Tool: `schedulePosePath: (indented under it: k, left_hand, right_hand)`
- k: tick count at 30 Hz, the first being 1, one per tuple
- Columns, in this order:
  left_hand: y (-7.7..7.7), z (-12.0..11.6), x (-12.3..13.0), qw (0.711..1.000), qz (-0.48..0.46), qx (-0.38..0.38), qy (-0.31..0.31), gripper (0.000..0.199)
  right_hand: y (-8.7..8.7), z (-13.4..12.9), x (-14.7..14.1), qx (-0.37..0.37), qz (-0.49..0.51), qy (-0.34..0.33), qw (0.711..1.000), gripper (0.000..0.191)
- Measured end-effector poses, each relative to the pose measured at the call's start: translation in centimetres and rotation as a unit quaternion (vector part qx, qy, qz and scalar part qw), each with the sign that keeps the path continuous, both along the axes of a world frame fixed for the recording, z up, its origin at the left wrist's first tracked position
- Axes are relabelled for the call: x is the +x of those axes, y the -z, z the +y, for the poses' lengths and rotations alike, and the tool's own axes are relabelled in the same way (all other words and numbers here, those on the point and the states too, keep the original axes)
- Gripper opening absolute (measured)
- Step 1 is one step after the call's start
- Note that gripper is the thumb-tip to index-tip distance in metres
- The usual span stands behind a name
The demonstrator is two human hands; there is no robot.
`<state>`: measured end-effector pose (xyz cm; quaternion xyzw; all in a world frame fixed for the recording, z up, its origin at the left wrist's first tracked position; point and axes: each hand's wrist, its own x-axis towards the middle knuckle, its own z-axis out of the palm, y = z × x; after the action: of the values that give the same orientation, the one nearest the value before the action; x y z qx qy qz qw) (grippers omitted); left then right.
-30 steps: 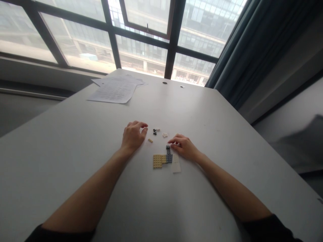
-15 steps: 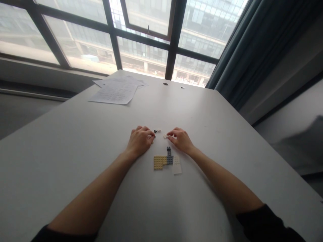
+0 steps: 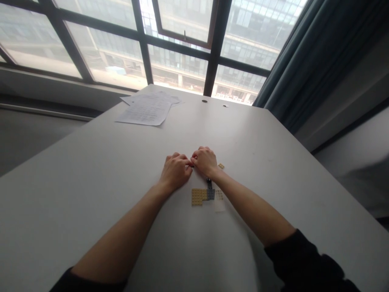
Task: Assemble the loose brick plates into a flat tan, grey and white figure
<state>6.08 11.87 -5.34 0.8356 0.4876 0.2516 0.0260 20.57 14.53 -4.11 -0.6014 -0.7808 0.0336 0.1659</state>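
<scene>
White table (image 3: pixel 121 162), tan plate (image 3: pixel 197 197) near the left hand (image 3: pixel 176 169)

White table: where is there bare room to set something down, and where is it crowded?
The table has bare patches between the papers and the left hand, beyond the right hand up to the dark hole, and between the forearms, nearer the person than the yellow plate. It is crowded around both hands' fingertips and by the grey plate.
</scene>
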Motion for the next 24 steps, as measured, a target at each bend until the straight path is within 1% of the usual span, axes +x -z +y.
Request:
schedulePosePath:
  k: [4, 7, 9, 12, 15, 20, 22, 24]
  left_hand:
    - [-0.1, 0.0, 0.1, 1.000, -0.006, -0.008, 0.019, 0.023]
    - [-0.2, -0.1, 0.2, 0.999, -0.009, -0.018, 0.040, 0.024]
    - [-0.3, -0.3, 0.5, 0.998, -0.007, -0.023, 0.056, 0.025]
    - [-0.3, -0.7, 1.0, 0.996, -0.005, -0.031, 0.085, 0.026]
    - [-0.4, -1.2, 1.6, 0.993, -0.007, -0.036, 0.115, 0.026]
    - [-0.3, -1.6, 2.1, 0.989, -0.003, -0.036, 0.142, 0.031]
    - [-0.2, -1.6, 2.0, 0.989, -0.004, -0.029, 0.142, 0.033]
    - [-0.2, -1.6, 1.9, 0.990, -0.007, -0.023, 0.137, 0.032]
  right_hand:
    - [-0.1, -0.5, 1.5, 0.003, 0.004, -0.056, 0.998, 0.016]
    - [0.0, -1.6, 3.5, -0.002, 0.021, -0.096, 0.995, 0.016]
    - [0.2, -2.5, 5.0, -0.004, 0.038, -0.110, 0.993, 0.016]
    - [0.7, -4.0, 7.2, 0.000, 0.063, -0.116, 0.991, 0.016]
    - [1.1, -5.4, 8.7, 0.001, 0.081, -0.118, 0.990, 0.017]
    - [1.9, -6.7, 9.3, 0.012, 0.138, -0.111, 0.984, 0.019]
    - [2.2, -6.9, 9.3, 0.027, 0.164, -0.101, 0.981, 0.021]
    - [2.5, -7.0, 9.3, 0.047, 0.181, -0.089, 0.978, 0.019]
